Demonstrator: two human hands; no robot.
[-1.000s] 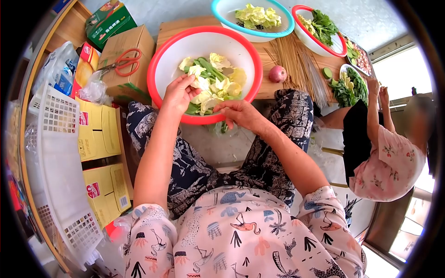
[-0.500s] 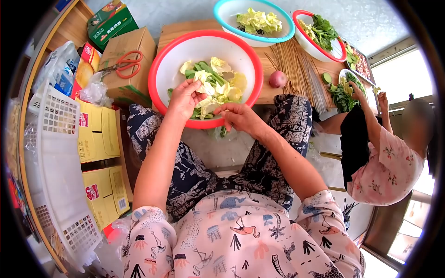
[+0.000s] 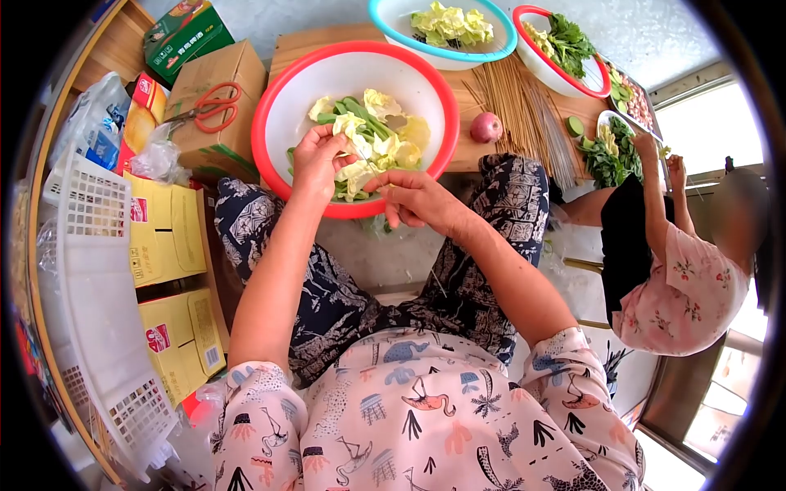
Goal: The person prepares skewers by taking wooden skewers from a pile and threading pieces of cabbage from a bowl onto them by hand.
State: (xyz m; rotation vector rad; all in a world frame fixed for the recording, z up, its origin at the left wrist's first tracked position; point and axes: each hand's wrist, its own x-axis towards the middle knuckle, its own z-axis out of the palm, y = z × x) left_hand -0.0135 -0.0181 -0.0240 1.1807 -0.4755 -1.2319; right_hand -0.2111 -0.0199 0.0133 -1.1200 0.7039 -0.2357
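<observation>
A large white basin with a red rim (image 3: 262, 155) stands before me, with pale yellow-green leaves (image 3: 403, 154) and green stalks in it. Over its near left side, my left hand (image 3: 315, 164) is closed on a pale cabbage-like leaf (image 3: 350, 127). My right hand (image 3: 419, 200) is at the near rim, thumb and fingers pinched together. A thin skewer (image 3: 366, 157), faint in the picture, runs from the right fingers towards the leaf. Its far tip is hard to make out.
On the wooden table are loose skewers (image 3: 524, 106), a red onion (image 3: 485, 128), a blue-rimmed basin (image 3: 509, 37) and a red-rimmed bowl (image 3: 524, 51) of greens. Scissors (image 3: 217, 106) lie on a carton (image 3: 214, 143) at left. Another person (image 3: 684, 286) sits at right.
The view has shifted slightly, moving the basin a little left and up. Both hands stay close together at the basin, the right one turned slightly. The other person's hands have moved a little.
</observation>
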